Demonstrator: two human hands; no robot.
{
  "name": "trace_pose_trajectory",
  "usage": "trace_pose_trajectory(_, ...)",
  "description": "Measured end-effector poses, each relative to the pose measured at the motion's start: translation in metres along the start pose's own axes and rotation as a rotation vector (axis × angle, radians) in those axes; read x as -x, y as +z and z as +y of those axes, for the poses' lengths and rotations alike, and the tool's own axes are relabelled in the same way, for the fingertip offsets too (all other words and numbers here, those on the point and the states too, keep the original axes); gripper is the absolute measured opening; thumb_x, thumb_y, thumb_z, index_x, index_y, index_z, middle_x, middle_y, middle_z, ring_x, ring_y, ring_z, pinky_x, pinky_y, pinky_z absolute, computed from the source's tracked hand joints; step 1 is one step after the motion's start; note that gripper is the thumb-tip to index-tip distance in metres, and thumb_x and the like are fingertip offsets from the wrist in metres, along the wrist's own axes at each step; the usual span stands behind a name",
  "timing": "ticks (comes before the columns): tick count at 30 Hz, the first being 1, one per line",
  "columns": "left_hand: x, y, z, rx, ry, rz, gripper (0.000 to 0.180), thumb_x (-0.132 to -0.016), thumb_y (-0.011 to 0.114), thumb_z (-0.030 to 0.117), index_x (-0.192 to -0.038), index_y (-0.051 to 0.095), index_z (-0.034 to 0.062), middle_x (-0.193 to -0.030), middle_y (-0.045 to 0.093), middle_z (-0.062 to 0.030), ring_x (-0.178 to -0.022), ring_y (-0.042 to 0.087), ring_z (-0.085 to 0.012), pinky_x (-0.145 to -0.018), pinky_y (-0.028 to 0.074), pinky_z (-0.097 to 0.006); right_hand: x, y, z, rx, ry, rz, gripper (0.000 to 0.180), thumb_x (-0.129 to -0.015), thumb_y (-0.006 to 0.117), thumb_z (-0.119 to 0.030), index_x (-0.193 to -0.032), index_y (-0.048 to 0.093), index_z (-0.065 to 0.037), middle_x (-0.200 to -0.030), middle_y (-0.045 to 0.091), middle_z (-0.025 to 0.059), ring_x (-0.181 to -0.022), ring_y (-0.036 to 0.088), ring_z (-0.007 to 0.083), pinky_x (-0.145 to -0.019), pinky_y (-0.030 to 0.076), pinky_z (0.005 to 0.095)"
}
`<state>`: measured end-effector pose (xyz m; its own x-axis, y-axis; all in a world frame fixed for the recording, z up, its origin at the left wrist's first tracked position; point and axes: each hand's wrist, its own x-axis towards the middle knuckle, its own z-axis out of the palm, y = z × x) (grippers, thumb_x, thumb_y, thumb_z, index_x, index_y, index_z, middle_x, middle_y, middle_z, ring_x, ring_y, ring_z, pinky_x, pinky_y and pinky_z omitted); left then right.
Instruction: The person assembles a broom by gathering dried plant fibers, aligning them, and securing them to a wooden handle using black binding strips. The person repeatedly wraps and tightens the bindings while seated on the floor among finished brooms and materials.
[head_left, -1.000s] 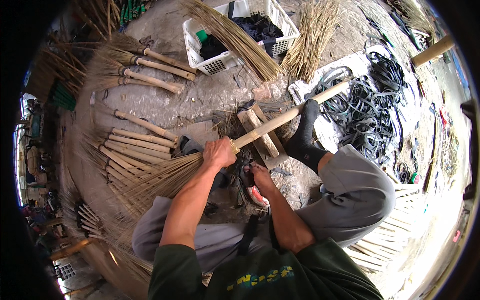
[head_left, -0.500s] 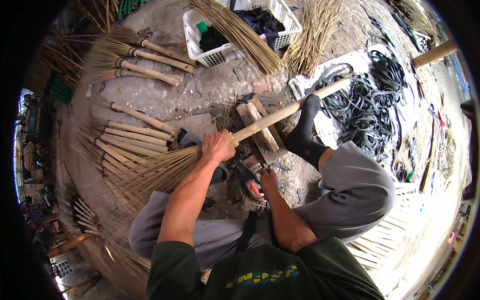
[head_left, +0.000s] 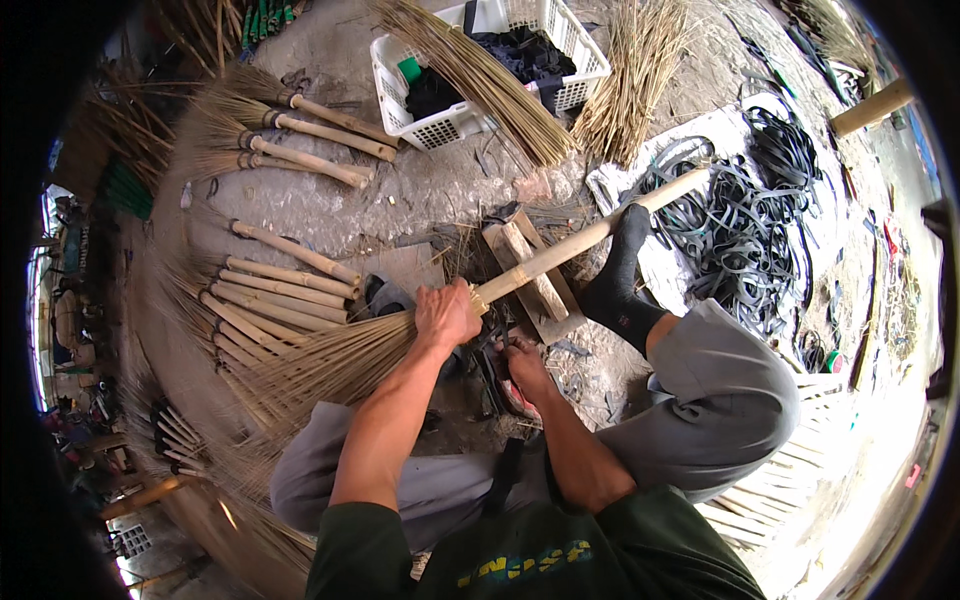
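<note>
A stick broom is laid across in front of me. My left hand [head_left: 447, 313] is closed around its bristles [head_left: 340, 355], right where they meet the pale bamboo handle [head_left: 560, 253]. Towards the upper right runs that handle, over a wooden block [head_left: 533, 273] and against my black-socked foot [head_left: 622, 280]. Below the broom's neck, my right hand [head_left: 524, 366] has its fingers closed on a dark strip [head_left: 503, 338], whose ends are hard to make out. Something reddish, partly hidden, lies just under that hand.
More bamboo-handled brooms [head_left: 285, 290] lie at left, others [head_left: 320, 135] farther off. A white plastic basket [head_left: 440, 130] holds black material, with a stick bundle [head_left: 490, 90] leaning across it. Another bundle [head_left: 630, 80] lies beside it. Tangled black strips [head_left: 745, 225] cover a white sheet at right.
My right hand has moved up and slightly left, closer to the broom's neck. The left hand keeps its grip on the bristles. The whole view has shifted slightly.
</note>
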<state>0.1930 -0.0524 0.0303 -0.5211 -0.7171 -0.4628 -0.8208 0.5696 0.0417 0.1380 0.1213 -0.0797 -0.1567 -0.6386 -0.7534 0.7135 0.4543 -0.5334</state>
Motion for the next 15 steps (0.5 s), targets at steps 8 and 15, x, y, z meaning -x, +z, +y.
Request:
trace_pose_trajectory(8,0.0,0.004,0.001,-0.012,0.032,0.031,0.032,-0.079,0.07,0.022,-0.099,0.061,0.0001,-0.09,0.073,-0.0257,-0.087,0.072,-0.0393,-0.094,0.042,-0.048,-0.049,0.041,-0.006,-0.114,-0.16,-0.021,0.021,-0.104,0.057,-0.011,-0.119,0.068,-0.001,-0.105,0.068,0.0005,-0.094,0.06,0.0107,-0.084,0.046,0.025)
trace_pose_trajectory(15,0.004,0.007,0.005,0.018,0.005,0.116,0.071,-0.078,0.07,0.02,-0.139,0.045,-0.0048,-0.088,0.073,-0.0231,-0.082,0.071,-0.0372,-0.092,0.04,-0.046,-0.054,0.044,-0.024,-0.262,-0.165,-0.149,0.025,-0.102,0.06,-0.014,-0.123,0.069,-0.004,-0.113,0.071,0.0013,-0.098,0.064,0.0109,-0.088,0.05,0.0273)
